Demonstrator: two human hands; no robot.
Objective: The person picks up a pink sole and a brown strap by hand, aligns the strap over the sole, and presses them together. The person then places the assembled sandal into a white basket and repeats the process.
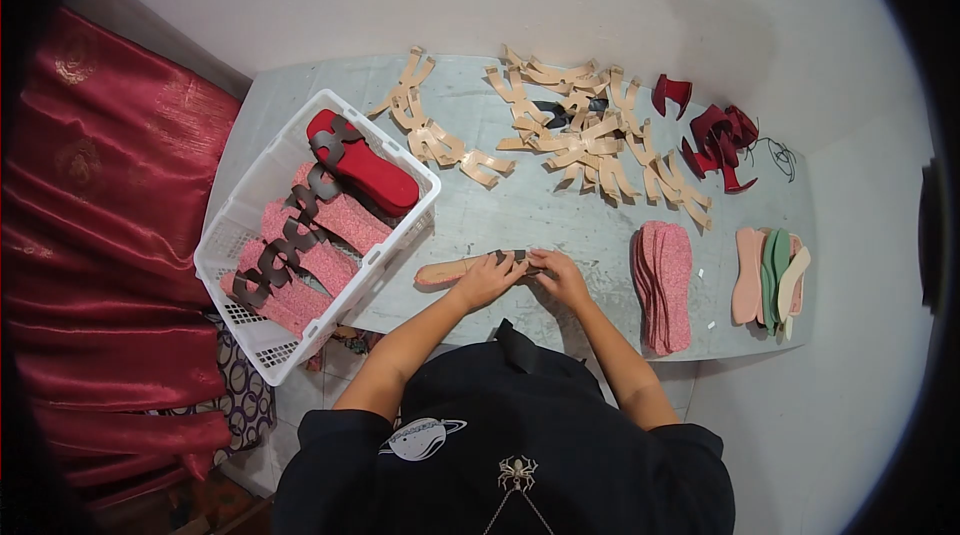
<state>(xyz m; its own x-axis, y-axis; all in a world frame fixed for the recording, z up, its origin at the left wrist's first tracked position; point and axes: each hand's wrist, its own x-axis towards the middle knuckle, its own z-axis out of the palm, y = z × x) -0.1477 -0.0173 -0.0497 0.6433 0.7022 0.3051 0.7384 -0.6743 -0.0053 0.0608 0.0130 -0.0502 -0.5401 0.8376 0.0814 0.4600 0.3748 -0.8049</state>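
Note:
A sandal sole (440, 273) lies across the table's front part, tan on its upper face with a pinkish edge. Dark strap pieces (516, 256) cross its right end. My left hand (487, 280) is closed over the middle of the sole, fingertips by the strap. From the other side, my right hand (560, 278) has its fingers bent onto the strap at the right end. Both hands nearly meet there and hide much of that end, so the strap's exact fit cannot be seen.
Left stands a white plastic basket (428, 185) with pink and red soles bearing dark straps. Tan strap pieces (585, 145) are spread at the back. Dark red pieces (718, 140) sit back right. Pink soles (663, 285) and green soles (773, 275) lie on the right.

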